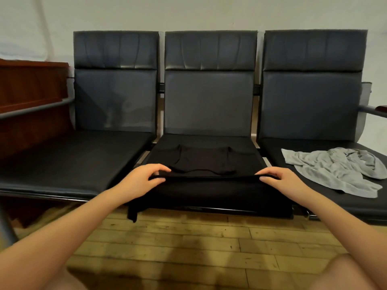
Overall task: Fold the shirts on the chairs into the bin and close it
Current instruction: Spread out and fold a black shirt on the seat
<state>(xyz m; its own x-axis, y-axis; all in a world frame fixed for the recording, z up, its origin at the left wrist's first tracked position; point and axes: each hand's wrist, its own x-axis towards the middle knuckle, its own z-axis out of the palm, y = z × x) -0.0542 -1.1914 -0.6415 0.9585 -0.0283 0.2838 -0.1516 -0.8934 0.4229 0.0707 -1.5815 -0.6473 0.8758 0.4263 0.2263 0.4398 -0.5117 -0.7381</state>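
A black cotton shirt (205,164) lies spread over the seat of the middle chair (209,101) in a row of three joined dark grey padded chairs, its near part draped over the front edge of the seat with one corner hanging toward the wooden plank floor (188,248). The left hand (142,180) pinches a raised fold of the black shirt at its left side, thumb beneath and fingers curled over the top. The right hand (280,180) grips the same fold at the right side in the same way. A crumpled light grey shirt (335,170) lies on the seat of the right chair (312,91), well apart from the hands. A reddish-brown wooden cabinet (31,91) stands at the left beside the left chair (115,91).
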